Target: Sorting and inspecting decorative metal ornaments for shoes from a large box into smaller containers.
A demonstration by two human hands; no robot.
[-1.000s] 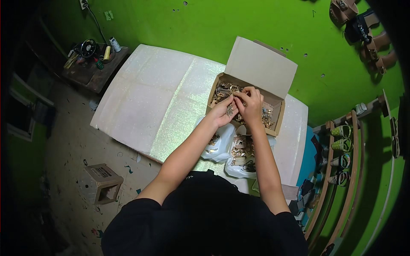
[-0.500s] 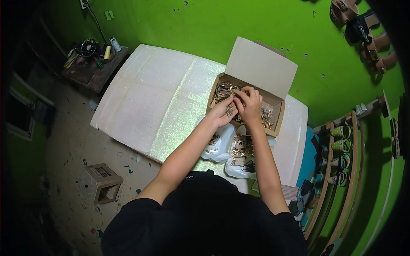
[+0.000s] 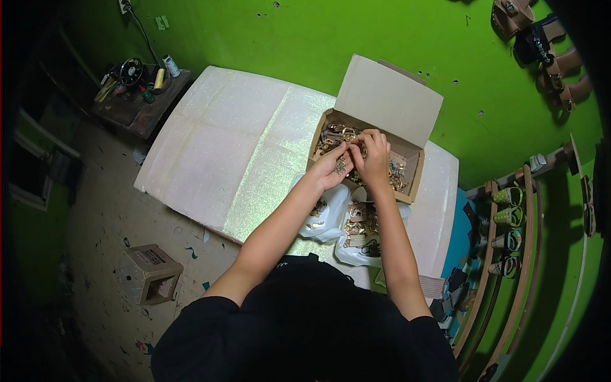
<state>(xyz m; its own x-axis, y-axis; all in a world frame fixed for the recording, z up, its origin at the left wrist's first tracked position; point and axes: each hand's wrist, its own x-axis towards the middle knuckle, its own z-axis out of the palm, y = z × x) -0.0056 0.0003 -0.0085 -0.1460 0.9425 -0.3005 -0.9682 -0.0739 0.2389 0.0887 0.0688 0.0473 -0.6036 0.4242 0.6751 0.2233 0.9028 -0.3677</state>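
Note:
My left hand [image 3: 328,170] is turned palm up over the near side of an open cardboard box [image 3: 418,176], cupping a cluster of small metal pieces [image 3: 340,166]. Close beside it, my right hand [image 3: 373,158] bends down with fingertips pinched near the left fingers; what they hold is too small to make out. Gold and dark metal fittings [image 3: 398,173], resembling buckles, fill the box below. Its lid [image 3: 388,94] is folded back toward the wall. Nearer to me, under my forearms, are a white plastic bag [image 3: 326,224] and another white bag [image 3: 358,257], both containing metal fittings.
The box and bags rest on a table with a glittery pale sheet [image 3: 223,121]. A sewing machine [image 3: 132,71] and thread cone [image 3: 170,65] are at far left. A stool [image 3: 151,274] stands on the floor. Right of me is a wooden rack [image 3: 490,254] holding sandals [image 3: 509,218].
My right fingers have drawn in slightly toward the left fingertips above the box. Both arms, the box and the bags look the same.

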